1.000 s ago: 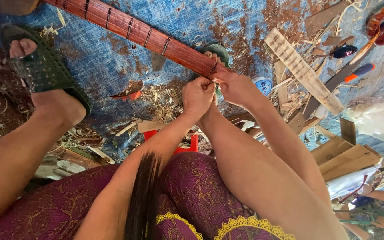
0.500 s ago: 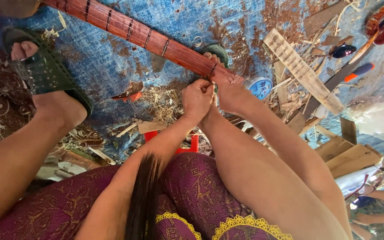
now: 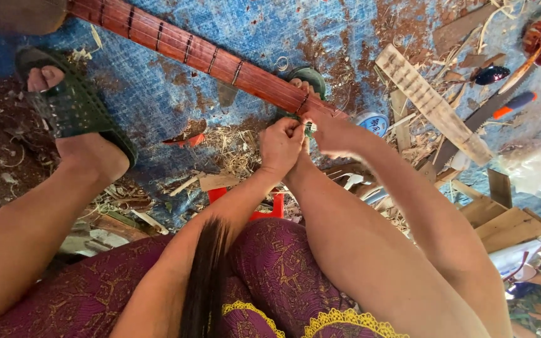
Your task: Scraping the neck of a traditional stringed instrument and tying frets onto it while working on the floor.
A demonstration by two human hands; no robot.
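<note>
A long reddish-brown wooden instrument neck [image 3: 208, 56] with dark tied bands runs diagonally from the upper left down to my hands. Its lower end rests by my right foot in a green sandal [image 3: 308, 78]. My left hand [image 3: 280, 145] is closed, its fingertips pinching a small greenish cord [image 3: 309, 129] at the neck's end. My right hand [image 3: 336, 134] is closed on the same spot from the other side, touching the neck. Both hands meet just above my right shin. What the cord wraps around is hidden by my fingers.
My left foot in a green sandal [image 3: 67, 109] stands on the blue tarp [image 3: 158, 94]. Wood shavings [image 3: 236, 150], a pale wooden slat [image 3: 433, 103], a round blue tin [image 3: 372, 122], an orange-handled tool [image 3: 513, 103], wooden blocks [image 3: 508, 222] and a red stool [image 3: 264, 209] lie around.
My hands stay together at the neck's lower end, with only small finger movements. The view has shifted slightly.
</note>
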